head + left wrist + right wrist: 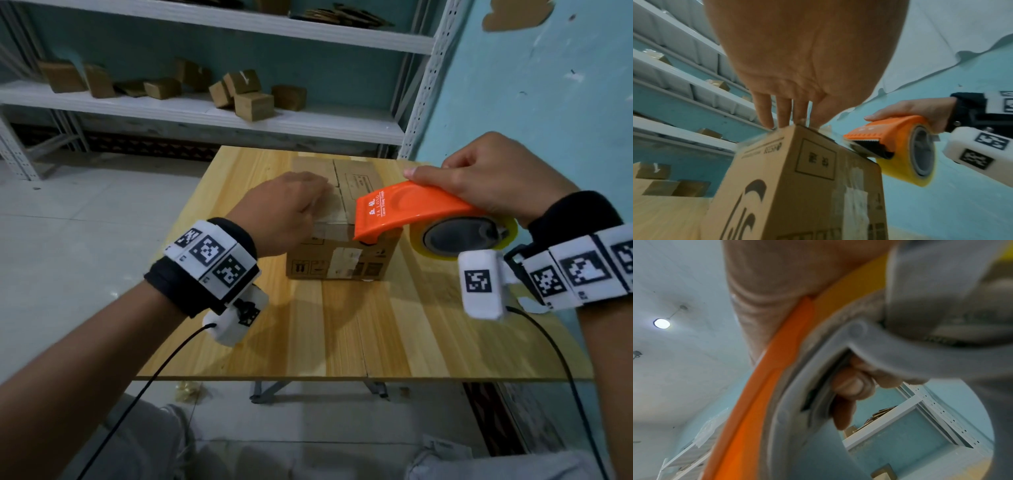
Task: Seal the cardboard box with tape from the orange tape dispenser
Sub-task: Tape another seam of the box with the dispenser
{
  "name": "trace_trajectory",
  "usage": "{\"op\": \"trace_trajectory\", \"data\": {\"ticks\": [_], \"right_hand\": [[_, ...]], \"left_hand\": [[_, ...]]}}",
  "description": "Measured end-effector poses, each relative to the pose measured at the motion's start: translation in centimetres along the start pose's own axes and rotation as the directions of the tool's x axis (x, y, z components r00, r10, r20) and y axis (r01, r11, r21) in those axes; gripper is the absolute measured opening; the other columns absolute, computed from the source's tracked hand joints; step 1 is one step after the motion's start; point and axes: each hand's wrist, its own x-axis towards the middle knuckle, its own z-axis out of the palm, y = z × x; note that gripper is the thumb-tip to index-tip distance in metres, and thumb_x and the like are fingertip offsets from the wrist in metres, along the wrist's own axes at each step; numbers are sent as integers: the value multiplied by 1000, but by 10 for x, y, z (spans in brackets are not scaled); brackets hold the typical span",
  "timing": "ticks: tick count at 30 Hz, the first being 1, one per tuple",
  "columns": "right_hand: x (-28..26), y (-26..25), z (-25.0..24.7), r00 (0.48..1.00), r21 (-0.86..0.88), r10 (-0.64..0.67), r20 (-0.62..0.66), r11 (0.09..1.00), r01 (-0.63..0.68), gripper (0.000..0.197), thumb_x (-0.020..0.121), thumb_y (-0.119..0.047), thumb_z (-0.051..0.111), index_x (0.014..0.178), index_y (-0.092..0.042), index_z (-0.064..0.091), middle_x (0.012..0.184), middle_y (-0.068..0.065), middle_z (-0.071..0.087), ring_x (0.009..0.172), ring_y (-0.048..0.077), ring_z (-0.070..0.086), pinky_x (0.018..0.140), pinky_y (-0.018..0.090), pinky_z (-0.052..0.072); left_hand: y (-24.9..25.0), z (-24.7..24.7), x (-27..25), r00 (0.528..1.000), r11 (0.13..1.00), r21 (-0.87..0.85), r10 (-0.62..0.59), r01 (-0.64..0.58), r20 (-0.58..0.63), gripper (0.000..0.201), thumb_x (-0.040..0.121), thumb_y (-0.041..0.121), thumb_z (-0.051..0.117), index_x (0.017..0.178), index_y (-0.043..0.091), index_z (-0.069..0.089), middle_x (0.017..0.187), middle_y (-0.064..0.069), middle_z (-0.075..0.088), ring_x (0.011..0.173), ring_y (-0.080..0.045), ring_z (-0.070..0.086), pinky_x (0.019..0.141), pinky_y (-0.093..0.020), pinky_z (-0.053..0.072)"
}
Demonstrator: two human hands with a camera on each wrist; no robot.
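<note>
A small printed cardboard box (pixel 342 253) (pixel 797 186) stands on the wooden table (pixel 342 325). My left hand (pixel 284 212) (pixel 789 113) lies flat on its top, straight fingers pressing the flaps down near the centre seam. My right hand (pixel 489 181) (pixel 906 112) grips the orange tape dispenser (pixel 407 209) (pixel 894 131) (pixel 764 369) from above, thumb along its top. The dispenser's front edge rests at the box's near right top edge, and its yellowish tape roll (pixel 462 236) (pixel 918 155) hangs off the box's right side. Old clear tape patches show on the box's front.
White metal shelving (pixel 205 113) behind the table holds several small cardboard boxes (pixel 253 102). A blue wall (pixel 548 102) runs close along the table's right side. Black cables (pixel 154 377) trail from both wrist cameras toward me. Grey floor lies to the left.
</note>
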Motion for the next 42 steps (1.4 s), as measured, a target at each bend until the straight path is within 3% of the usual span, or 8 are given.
{"op": "trace_trajectory", "data": {"ticks": [5,10,14,17,22,29,38,42], "right_hand": [[-2,3,0,1000,32,23,-7,999,-22,56,81,-64,65,56,-13,63,38,-7,50,52,16,51,53,28,33],[-4,2,0,999,61,18,-27,998,-17,56,81,-66,64,55,-16,61,41,-6,50,50,15,51,53,27,34],[-5,0,0,999,80,30,-26,996,-28,54,81,-65,64,55,-18,58,33,-13,47,49,14,48,52,27,31],[-5,2,-2,999,84,30,-30,996,-27,56,80,-65,64,57,-14,62,36,-6,48,48,15,47,52,27,31],[-2,3,-7,999,115,8,-43,993,-3,63,78,-67,65,71,-5,73,59,10,59,53,18,52,56,29,37],[-1,-1,-8,999,104,17,-30,995,-14,55,80,-64,66,56,-15,61,35,-11,48,49,13,47,53,26,30],[4,3,-5,1000,81,8,11,997,-9,56,77,-64,66,67,-9,69,57,5,60,57,18,56,56,28,37],[4,4,-5,1000,78,5,14,997,-6,56,78,-64,65,69,-9,70,60,6,60,57,17,56,56,27,36]], "left_hand": [[19,10,-14,994,997,22,77,-79,81,49,102,32,29,150,19,27,158,1,23,143,-11,20,107,-16,11],[22,22,-25,989,986,115,109,-120,99,82,85,50,27,154,15,-2,162,-4,-2,148,-12,-4,120,-29,1],[19,28,-28,989,975,186,108,-125,99,86,92,51,38,152,12,-9,161,-6,-10,147,-14,-11,119,-29,-6],[16,31,-28,990,970,211,97,-117,104,89,92,54,41,152,11,-10,161,-7,-10,147,-16,-10,118,-27,-8],[16,30,-28,991,973,193,112,-125,78,89,92,53,43,153,11,-5,161,-5,0,148,-17,-4,116,-26,-6],[16,29,-27,991,974,187,115,-124,61,86,92,52,45,153,13,0,161,-4,6,148,-17,1,117,-27,-2],[18,31,-28,994,970,217,97,-106,52,87,93,51,44,153,11,-5,161,-5,3,148,-18,-1,118,-29,-1],[19,31,-29,994,971,214,103,-109,42,88,93,51,44,152,11,-8,161,-5,1,148,-18,-1,115,-26,-4]]}}
